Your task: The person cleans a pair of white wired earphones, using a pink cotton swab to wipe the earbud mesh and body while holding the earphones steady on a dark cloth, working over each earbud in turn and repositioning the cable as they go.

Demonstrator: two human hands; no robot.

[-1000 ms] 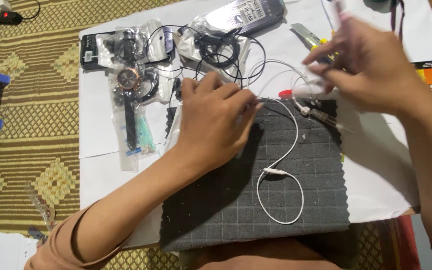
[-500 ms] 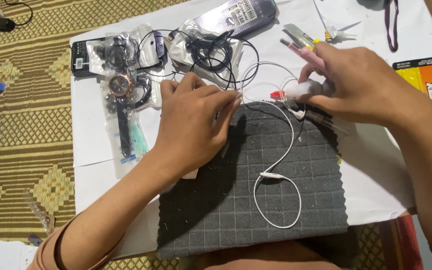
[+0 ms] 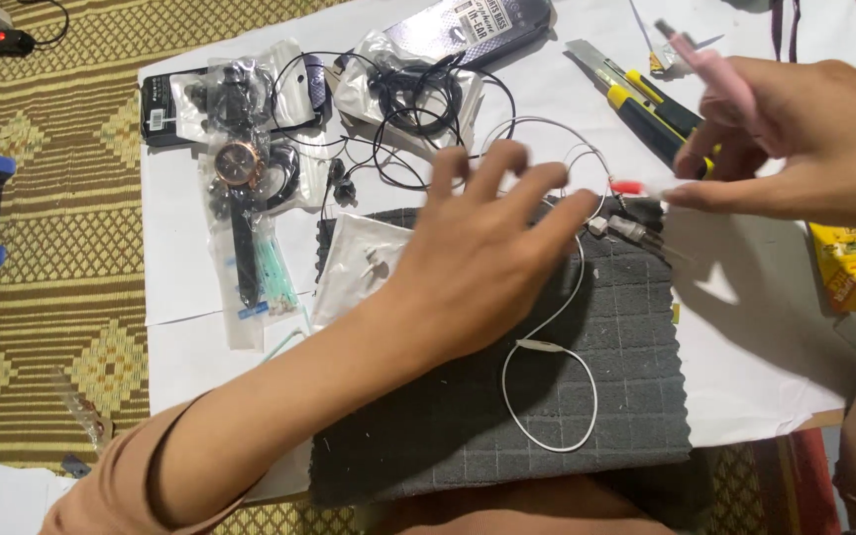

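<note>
Above the grey foam mat [image 3: 507,436], left hand [image 3: 478,267] fingers spread empty; right hand [image 3: 804,139] fingers pinch a pink tube [image 3: 715,69].

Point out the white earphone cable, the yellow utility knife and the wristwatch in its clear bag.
white earphone cable [image 3: 550,348], head view, on the inline remote.
yellow utility knife [image 3: 636,99], head view, on the middle of its handle.
wristwatch [image 3: 238,161], head view, on its round dial.

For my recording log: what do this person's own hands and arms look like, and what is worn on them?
Both the left hand and the right hand are bare: no gloves, rings or wristwatch show. The left arm wears a peach-coloured fabric sleeve pushed up near the elbow; the right forearm shows uncovered.
</note>
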